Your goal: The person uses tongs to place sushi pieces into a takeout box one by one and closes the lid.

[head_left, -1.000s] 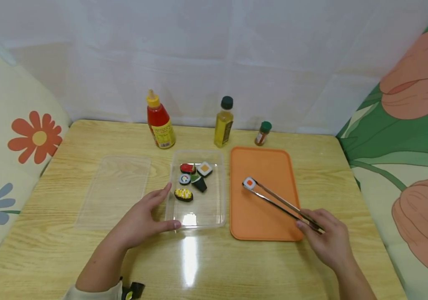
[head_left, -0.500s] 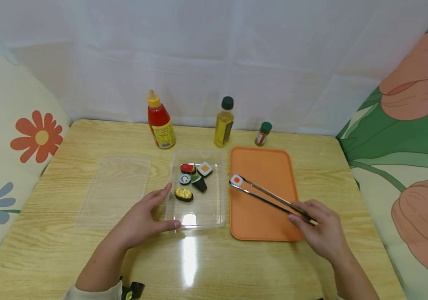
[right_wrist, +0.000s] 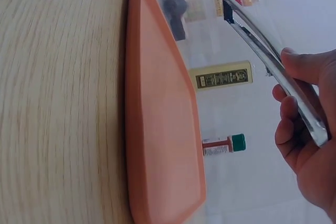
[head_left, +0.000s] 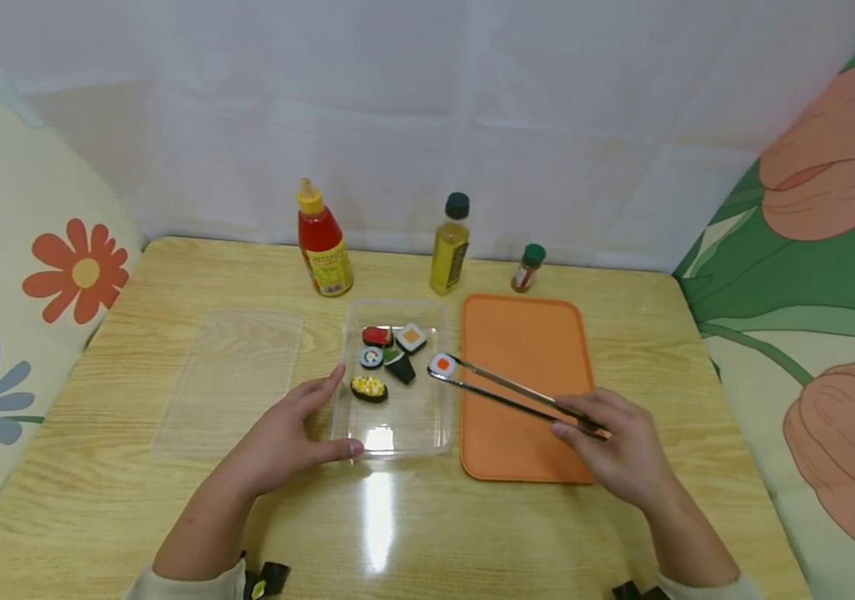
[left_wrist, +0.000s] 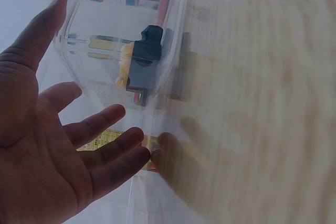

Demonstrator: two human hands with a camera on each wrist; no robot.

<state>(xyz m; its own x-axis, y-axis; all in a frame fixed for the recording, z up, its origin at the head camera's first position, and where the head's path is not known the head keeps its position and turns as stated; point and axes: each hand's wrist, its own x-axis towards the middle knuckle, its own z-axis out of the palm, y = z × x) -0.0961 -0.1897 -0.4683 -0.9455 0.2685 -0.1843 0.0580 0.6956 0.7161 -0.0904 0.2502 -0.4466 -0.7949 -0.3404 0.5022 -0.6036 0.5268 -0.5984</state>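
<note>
My right hand [head_left: 618,446] grips metal tongs [head_left: 504,400], also seen as tongs [right_wrist: 273,66] in the right wrist view. Between the tips of the tongs sits a square sushi roll [head_left: 442,365] with an orange-red centre, held above the right rim of a clear plastic container [head_left: 427,429]. My left hand [head_left: 285,446] is at the container's left side, thumb and fingers spread, with its palm bare in the left wrist view. Inside the container lie a corn-topped sushi [head_left: 369,388], a dark hand roll [head_left: 401,367], a round roll [head_left: 371,357], a red-topped sushi [head_left: 377,336] and another square roll [head_left: 411,337].
An orange tray [head_left: 525,333] lies right of the container. To the left is a flat clear lid [head_left: 236,383]. Along the back stand a red sauce bottle [head_left: 324,250], an oil bottle [head_left: 450,250] and a small green-capped jar [head_left: 527,268].
My right hand has moved left with the tongs, carrying the square sushi roll from over the orange tray to the container's right rim. The left hand stays in place.
</note>
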